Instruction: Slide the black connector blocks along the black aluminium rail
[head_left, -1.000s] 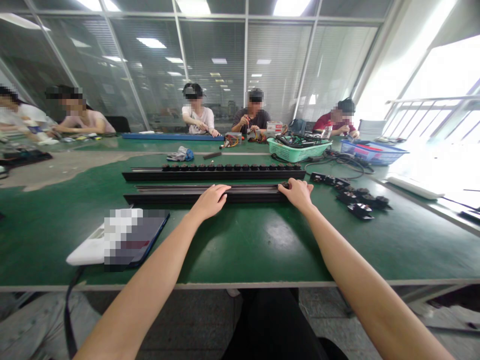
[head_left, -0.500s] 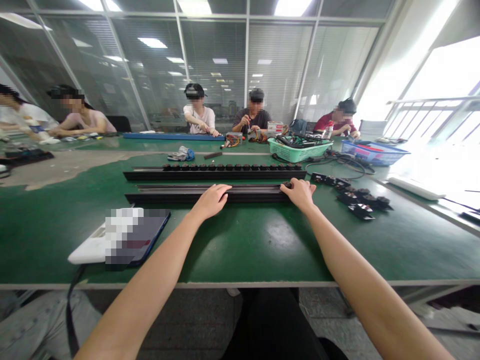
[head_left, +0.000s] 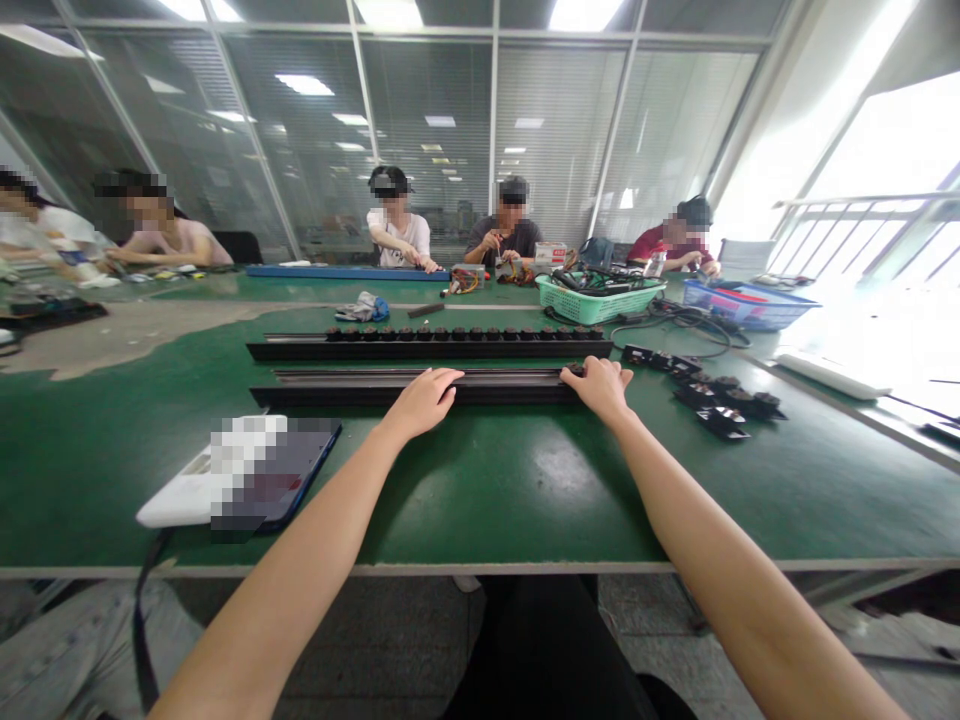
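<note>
A long black rail (head_left: 345,396) with a channel along its top lies crosswise on the table in front of me. My left hand (head_left: 424,403) grips it near the middle, fingers over the top and thumb at the front side. At the rail's right end, my right hand (head_left: 602,386) is closed over a small black module (head_left: 576,370), mostly hidden by the fingers. Just behind lies a second black rail (head_left: 420,351), carrying a row of several black modules (head_left: 457,334). More loose black modules (head_left: 724,400) lie to the right of my right hand.
A white device and a dark phone (head_left: 304,470) lie at the front left. Further back stand a green basket (head_left: 600,300) of cables and a blue basket (head_left: 757,305). A crumpled cloth (head_left: 364,307) lies behind the rails. Several people sit across the green table (head_left: 510,500).
</note>
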